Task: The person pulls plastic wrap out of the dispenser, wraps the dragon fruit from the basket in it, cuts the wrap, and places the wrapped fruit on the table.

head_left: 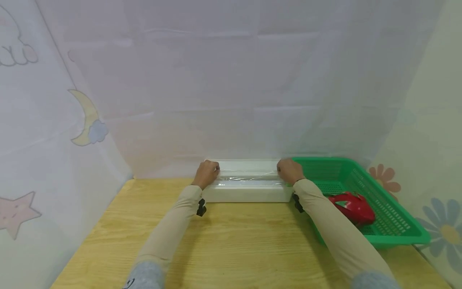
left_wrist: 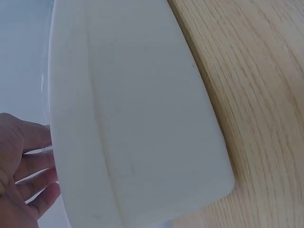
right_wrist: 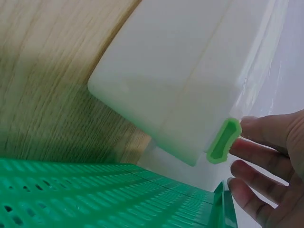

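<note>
A wood-grain worktop (head_left: 231,241) meets a pale sheet (head_left: 231,80) at its far edge. A white box (head_left: 249,195) lies along that edge, its long side facing the person; broad wood extends from it toward the viewer and leftward to the worktop's left edge. The left hand (head_left: 207,174) and right hand (head_left: 290,171) each pinch clear film (head_left: 249,176), drawn across the box near its ends. A green tab (right_wrist: 224,141) sits beside the right fingertips. On the right, a green basket (head_left: 390,240) holding a red object (head_left: 355,208) narrows the room, its wall just beside the box's end.
</note>
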Motion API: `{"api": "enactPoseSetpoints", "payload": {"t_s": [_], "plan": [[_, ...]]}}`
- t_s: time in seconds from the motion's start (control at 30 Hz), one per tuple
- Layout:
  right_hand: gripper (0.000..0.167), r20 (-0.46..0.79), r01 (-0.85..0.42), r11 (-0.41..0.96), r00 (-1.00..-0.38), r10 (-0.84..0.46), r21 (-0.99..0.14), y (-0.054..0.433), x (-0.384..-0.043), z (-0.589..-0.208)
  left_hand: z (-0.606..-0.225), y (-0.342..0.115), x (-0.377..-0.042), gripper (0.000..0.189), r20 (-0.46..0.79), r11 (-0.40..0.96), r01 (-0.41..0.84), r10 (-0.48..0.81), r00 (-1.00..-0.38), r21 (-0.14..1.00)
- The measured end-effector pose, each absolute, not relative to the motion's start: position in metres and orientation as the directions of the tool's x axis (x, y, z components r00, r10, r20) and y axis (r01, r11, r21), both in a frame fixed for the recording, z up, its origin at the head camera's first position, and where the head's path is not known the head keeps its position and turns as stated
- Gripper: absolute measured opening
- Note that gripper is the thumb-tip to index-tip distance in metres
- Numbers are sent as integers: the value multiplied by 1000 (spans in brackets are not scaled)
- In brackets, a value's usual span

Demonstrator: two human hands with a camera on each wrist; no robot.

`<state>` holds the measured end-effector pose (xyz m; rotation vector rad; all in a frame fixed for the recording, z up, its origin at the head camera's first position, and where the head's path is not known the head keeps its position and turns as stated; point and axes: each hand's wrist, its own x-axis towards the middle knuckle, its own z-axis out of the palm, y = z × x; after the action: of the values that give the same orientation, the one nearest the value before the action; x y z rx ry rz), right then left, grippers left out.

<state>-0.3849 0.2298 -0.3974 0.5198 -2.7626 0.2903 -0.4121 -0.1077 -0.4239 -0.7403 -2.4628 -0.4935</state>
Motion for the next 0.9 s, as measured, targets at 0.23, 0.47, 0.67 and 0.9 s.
{"api": "enactPoseSetpoints", "payload": {"t_s": [0.23, 0.47, 0.67, 0.9], "plan": [[44, 337, -366, 918, -893, -300, -155, 229, -386, -392, -416, -113, -402, 5, 593, 764, 601, 377, -712, 235], [23, 360, -384, 906, -883, -302, -181, 226, -380, -382, -416, -122, -401, 5, 607, 777, 590, 365, -706, 218], [24, 398, -395, 900, -867, -299, -186, 226, -379, -379, -412, -123, -403, 5, 631, 777, 600, 372, -681, 189], [9, 493, -441, 888, -806, -326, -133, 227, -379, -379, -410, -125, -399, 5, 655, 803, 582, 374, -657, 125]]}}
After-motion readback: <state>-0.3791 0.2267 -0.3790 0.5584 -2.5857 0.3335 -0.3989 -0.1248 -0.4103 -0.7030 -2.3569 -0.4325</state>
